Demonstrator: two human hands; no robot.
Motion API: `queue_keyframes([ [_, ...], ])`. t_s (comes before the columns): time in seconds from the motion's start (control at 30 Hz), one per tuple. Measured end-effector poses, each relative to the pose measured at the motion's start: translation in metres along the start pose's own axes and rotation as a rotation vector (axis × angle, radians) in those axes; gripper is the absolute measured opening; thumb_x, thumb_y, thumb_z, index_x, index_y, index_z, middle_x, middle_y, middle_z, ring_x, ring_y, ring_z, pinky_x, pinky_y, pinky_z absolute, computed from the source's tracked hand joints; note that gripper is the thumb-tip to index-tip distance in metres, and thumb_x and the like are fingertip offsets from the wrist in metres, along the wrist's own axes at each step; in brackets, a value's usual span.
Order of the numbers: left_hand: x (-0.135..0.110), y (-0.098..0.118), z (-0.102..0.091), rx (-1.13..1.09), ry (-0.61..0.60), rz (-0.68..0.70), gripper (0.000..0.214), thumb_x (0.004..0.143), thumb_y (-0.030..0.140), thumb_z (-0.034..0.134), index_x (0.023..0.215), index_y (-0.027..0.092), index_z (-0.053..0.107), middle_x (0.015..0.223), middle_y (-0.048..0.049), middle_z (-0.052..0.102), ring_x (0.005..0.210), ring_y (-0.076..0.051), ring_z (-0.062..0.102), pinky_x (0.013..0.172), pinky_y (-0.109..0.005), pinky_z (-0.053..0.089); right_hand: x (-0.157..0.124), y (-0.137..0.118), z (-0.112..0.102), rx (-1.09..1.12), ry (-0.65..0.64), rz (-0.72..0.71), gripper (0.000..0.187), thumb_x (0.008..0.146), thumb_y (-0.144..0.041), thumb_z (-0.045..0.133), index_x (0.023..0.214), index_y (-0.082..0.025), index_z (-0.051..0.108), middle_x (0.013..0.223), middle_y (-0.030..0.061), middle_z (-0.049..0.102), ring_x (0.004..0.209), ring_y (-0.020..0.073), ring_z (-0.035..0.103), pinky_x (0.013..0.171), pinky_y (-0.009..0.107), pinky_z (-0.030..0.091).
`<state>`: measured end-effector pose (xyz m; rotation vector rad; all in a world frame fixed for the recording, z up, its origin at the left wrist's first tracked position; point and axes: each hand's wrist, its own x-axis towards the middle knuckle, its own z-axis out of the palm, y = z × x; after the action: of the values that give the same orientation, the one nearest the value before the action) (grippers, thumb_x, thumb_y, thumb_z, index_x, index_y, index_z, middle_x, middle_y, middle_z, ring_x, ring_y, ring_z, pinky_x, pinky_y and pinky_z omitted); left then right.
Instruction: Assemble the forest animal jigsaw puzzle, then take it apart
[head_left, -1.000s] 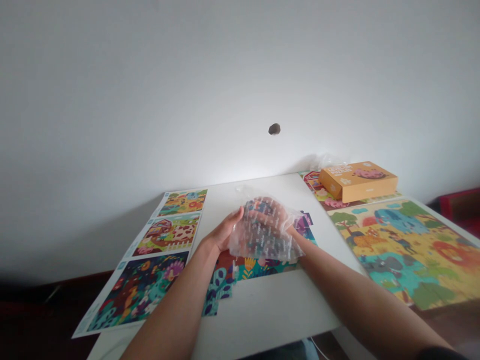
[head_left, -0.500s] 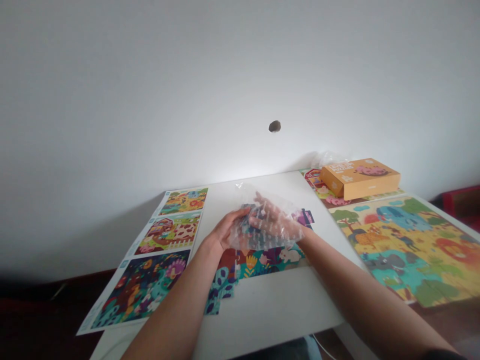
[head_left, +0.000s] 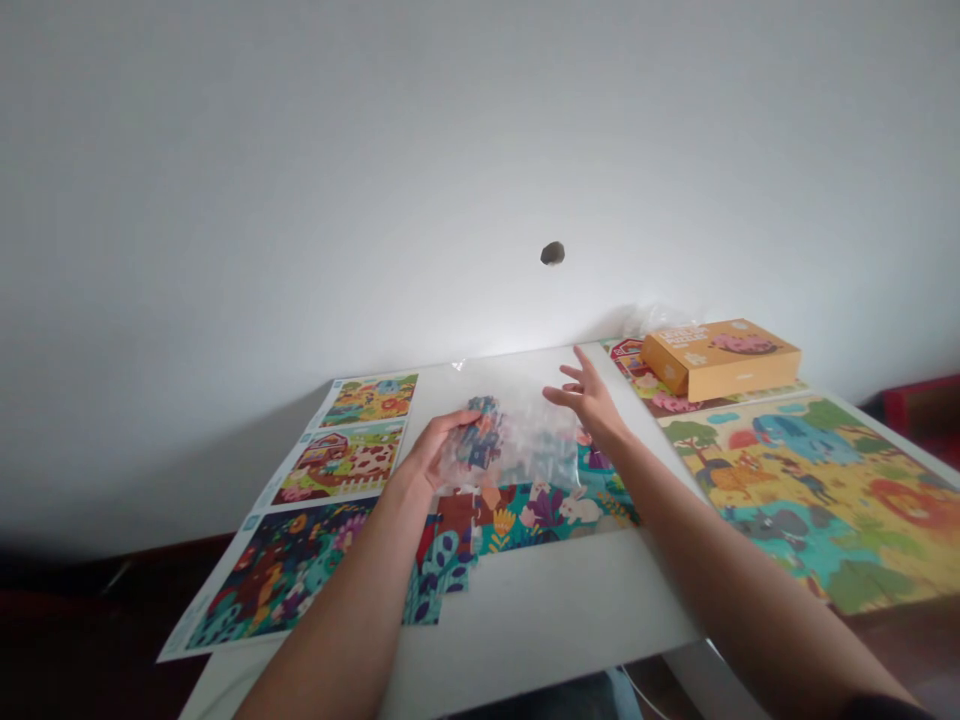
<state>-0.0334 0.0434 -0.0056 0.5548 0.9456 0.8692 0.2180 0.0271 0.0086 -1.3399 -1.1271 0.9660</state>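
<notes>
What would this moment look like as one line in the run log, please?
left hand: holds clear plastic bag of puzzle pieces | right hand: open, near bag | nearby: part-built jigsaw puzzle, white table

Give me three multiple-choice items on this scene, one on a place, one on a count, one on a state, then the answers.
1. Where does the orange box sit?
A. On a puzzle at the far end of the table
B. On the floor
C. Under the table

2. How many pictures does the printed sheet on the table's left side show?
A. Two
B. Three
C. Five

3. How does the right hand stand, while the left hand holds the clear plastic bag?
A. Clenched in a fist
B. Gripping the box
C. Open, fingers spread

Answers:
1 A, the box rests on the puzzle.
2 B, three pictures run in a column.
3 C, its fingers fan out near the bag.
</notes>
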Motion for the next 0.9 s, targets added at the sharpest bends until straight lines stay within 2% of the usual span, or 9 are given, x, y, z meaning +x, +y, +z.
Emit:
queue_keyframes([
  [0.13,-0.001,0.0,0.002,0.005,-0.039,-0.149,0.018,0.074,0.023,0.067,0.086,0.01,0.071,0.07,-0.0106,0.073,0.055,-0.026,0.069,0.054,-0.039,0.058,0.001,0.004,0.003,0.052,-0.203,0.06,0.071,0.065,-0.039,0.076,0.129,-0.014,0.058,0.093,0.0075,0.072,0.078,0.0183,0.065,0.078,0.034,0.049],
  [0.3,0.004,0.005,0.008,-0.228,-0.093,0.224,0.029,0.078,0.024,0.062,0.104,0.012,0.066,0.098,-0.0137,0.073,0.088,-0.027,0.071,0.076,-0.04,0.059,0.015,0.025,0.006,0.082,0.091,-0.007,0.04,0.062,-0.039,0.073,0.092,-0.013,0.067,0.067,0.0001,0.063,0.055,0.0124,0.054,0.058,0.028,0.045],
  [0.4,0.011,0.005,0.007,-0.279,-0.075,0.354,0.032,0.077,0.026,0.064,0.108,0.016,0.063,0.101,-0.0122,0.07,0.096,-0.024,0.068,0.086,-0.039,0.056,0.023,0.036,0.008,0.116,0.184,-0.027,0.036,0.064,-0.04,0.07,0.089,-0.014,0.065,0.072,0.0021,0.065,0.059,0.013,0.056,0.061,0.028,0.047],
  [0.47,0.014,0.003,0.005,-0.218,0.039,0.464,0.043,0.074,0.024,0.068,0.116,0.022,0.06,0.106,-0.0104,0.067,0.103,-0.023,0.066,0.093,-0.039,0.053,0.024,0.038,0.009,0.122,0.142,-0.021,0.039,0.068,-0.041,0.067,0.097,-0.015,0.064,0.08,0.0048,0.068,0.066,0.0149,0.06,0.065,0.029,0.049],
  [0.57,0.016,-0.004,0.005,0.151,0.223,0.711,0.057,0.072,0.025,0.074,0.126,0.031,0.057,0.132,-0.0071,0.056,0.125,-0.025,0.053,0.103,-0.039,0.045,0.016,0.028,0.01,-0.084,0.036,-0.065,0.044,0.076,-0.043,0.061,0.111,-0.016,0.062,0.096,0.0089,0.07,0.081,0.0193,0.065,0.074,0.033,0.051],
  [0.67,0.019,-0.014,0.005,0.704,0.268,0.889,0.052,0.073,0.029,0.075,0.123,0.033,0.063,0.146,-0.0051,0.043,0.139,-0.031,0.037,0.112,-0.046,0.035,0.002,0.007,0.005,-0.528,0.167,-0.268,0.048,0.079,-0.039,0.06,0.122,-0.017,0.059,0.114,0.0142,0.066,0.098,0.0252,0.062,0.088,0.039,0.047],
  [0.73,0.022,-0.019,0.003,0.977,0.306,0.937,0.043,0.07,0.028,0.078,0.112,0.029,0.071,0.146,-0.0076,0.041,0.14,-0.034,0.033,0.117,-0.049,0.025,-0.006,-0.007,-0.001,-0.734,0.209,-0.306,0.041,0.079,-0.037,0.061,0.114,-0.015,0.064,0.107,0.0151,0.067,0.098,0.0278,0.061,0.087,0.039,0.046],
  [0.83,0.025,-0.019,0.0,1.121,0.438,0.962,0.035,0.077,0.027,0.071,0.112,0.025,0.071,0.139,-0.0123,0.044,0.134,-0.034,0.039,0.116,-0.051,0.027,-0.013,-0.018,-0.007,-0.861,-0.185,-0.241,0.02,0.078,-0.038,0.065,0.081,-0.02,0.072,0.075,0.0073,0.069,0.073,0.0226,0.063,0.072,0.033,0.046],
  [0.9,0.02,-0.016,0.002,1.161,0.543,0.999,0.035,0.08,0.031,0.068,0.114,0.023,0.071,0.133,-0.0144,0.047,0.128,-0.034,0.044,0.114,-0.052,0.029,-0.017,-0.018,-0.007,-0.912,-0.433,-0.268,0.02,0.074,-0.041,0.072,0.079,-0.021,0.074,0.077,0.0068,0.07,0.075,0.0221,0.063,0.072,0.031,0.046],
])
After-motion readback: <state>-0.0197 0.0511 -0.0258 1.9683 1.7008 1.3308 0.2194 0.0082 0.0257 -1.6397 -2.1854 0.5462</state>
